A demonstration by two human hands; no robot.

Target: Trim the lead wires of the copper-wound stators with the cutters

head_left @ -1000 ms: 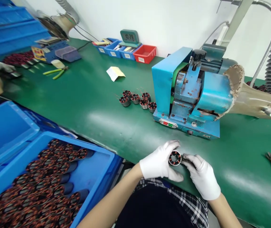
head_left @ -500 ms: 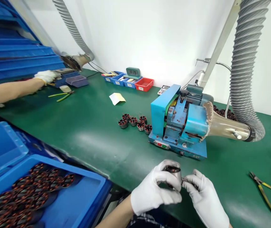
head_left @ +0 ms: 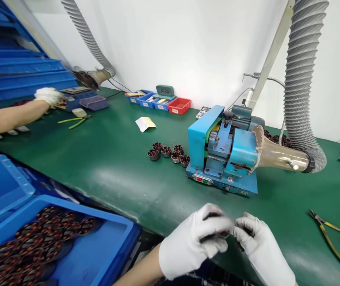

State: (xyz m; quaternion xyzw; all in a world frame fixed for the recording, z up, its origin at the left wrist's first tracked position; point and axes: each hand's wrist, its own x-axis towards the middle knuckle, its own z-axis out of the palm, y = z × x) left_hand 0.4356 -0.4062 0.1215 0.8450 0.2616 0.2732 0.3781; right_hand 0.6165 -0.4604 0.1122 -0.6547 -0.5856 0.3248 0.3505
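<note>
My left hand (head_left: pixel 198 236), in a white glove, is closed around a motor stator (head_left: pixel 223 233), a dark ring mostly hidden by the blurred fingers. Close beside it, my right hand (head_left: pixel 257 242), also gloved, has thumb and fingers pinched at the stator's side. What it pinches is too small to make out. Both hands are above the front edge of the green table. Beyond them stands a blue belt machine (head_left: pixel 221 153), with several wound stators (head_left: pixel 175 157) grouped to its left.
A blue bin (head_left: pixel 98 254) at the lower left holds many stators. Yellow-handled pliers (head_left: pixel 330 238) lie at right. A grey hose (head_left: pixel 303 87) joins the machine's metal funnel. Another person's gloved hand (head_left: pixel 48 96) works at far left. Small trays (head_left: pixel 179 106) line the wall.
My left hand has turned the stator, so its wound face is now mostly covered by the fingers. My right hand stays close, pinched, slightly further right. The view has shifted a little.
</note>
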